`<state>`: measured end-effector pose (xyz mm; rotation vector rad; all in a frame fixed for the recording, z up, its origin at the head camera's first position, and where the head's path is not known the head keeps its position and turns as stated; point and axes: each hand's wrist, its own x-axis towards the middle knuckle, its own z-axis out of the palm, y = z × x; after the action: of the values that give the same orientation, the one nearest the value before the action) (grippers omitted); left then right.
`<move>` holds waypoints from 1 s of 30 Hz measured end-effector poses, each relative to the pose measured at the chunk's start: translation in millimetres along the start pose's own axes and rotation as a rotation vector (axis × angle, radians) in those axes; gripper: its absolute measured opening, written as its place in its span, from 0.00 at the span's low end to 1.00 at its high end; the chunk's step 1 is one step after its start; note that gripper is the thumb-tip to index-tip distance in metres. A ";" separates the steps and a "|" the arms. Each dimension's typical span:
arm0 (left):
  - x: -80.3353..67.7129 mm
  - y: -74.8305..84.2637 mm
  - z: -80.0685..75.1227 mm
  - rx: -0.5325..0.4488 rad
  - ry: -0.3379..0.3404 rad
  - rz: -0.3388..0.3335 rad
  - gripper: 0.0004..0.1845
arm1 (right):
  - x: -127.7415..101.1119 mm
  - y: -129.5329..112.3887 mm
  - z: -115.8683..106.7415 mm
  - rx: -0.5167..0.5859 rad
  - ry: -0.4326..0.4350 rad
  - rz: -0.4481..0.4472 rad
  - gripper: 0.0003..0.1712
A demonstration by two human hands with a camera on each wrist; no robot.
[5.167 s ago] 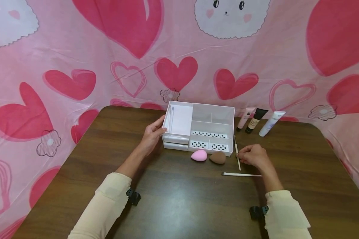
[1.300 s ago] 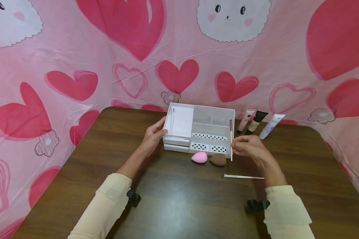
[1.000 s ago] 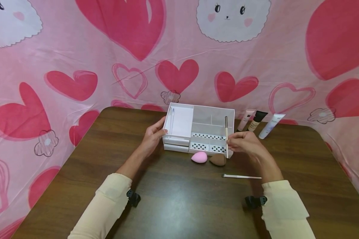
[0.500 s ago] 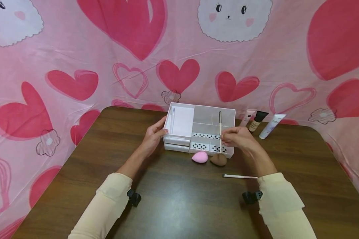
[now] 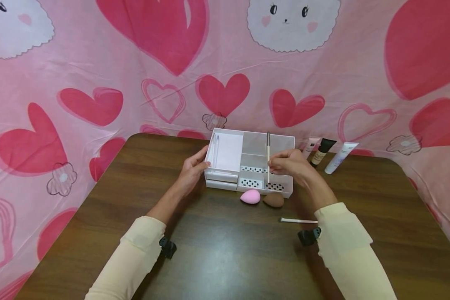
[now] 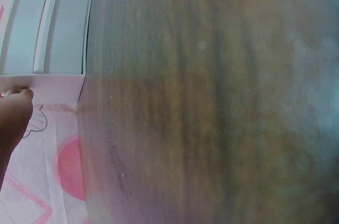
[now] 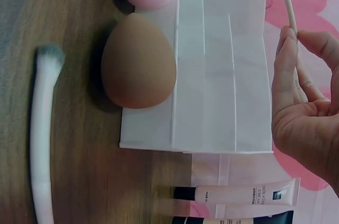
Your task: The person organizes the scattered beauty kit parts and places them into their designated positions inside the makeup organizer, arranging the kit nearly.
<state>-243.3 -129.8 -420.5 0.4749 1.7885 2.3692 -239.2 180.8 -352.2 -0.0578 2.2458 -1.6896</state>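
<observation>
A white desktop organizer (image 5: 228, 152), with compartments and two small drawers at its front left, stands on the table. My left hand (image 5: 192, 171) grips its left side, thumb at the rim; in the left wrist view the fingertips touch the side wall. Between thumb and fingers my right hand (image 5: 292, 166) pinches a thin makeup brush (image 5: 268, 154), dark end up, over the right compartments. In the right wrist view, one pale end of the brush (image 7: 290, 9) sticks out past the fingertips. Two slim sticks (image 5: 215, 150) lie inside the large left compartment.
A pink makeup sponge (image 5: 250, 197) and a brown sponge (image 5: 273, 200) sit at the organizer's front edge. Another makeup brush (image 5: 298, 220), white-handled, lies nearer me. Pink (image 5: 312, 143), black-capped (image 5: 322, 152) and white (image 5: 341, 158) tubes stand at the right, before a heart-patterned cloth (image 5: 225, 91).
My right hand has lifted the makeup brush off the table beside the organizer and carried it left and up over the compartments. The left hand stays on the organizer.
</observation>
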 end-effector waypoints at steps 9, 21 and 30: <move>-0.6 0.8 0.3 -0.005 -0.006 0.000 0.34 | 12.2 -7.4 9.4 0.009 -0.008 0.019 0.23; -0.5 0.2 -0.5 -0.008 -0.012 0.008 0.33 | 25.0 -19.4 30.4 0.064 -0.054 0.044 0.24; -1.4 1.2 0.0 -0.005 -0.010 0.012 0.34 | 28.2 -27.0 41.3 0.013 -0.071 0.051 0.22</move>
<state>-241.8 -130.6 -419.6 0.4968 1.7795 2.3745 -258.6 128.0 -343.5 -0.0556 2.1656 -1.6498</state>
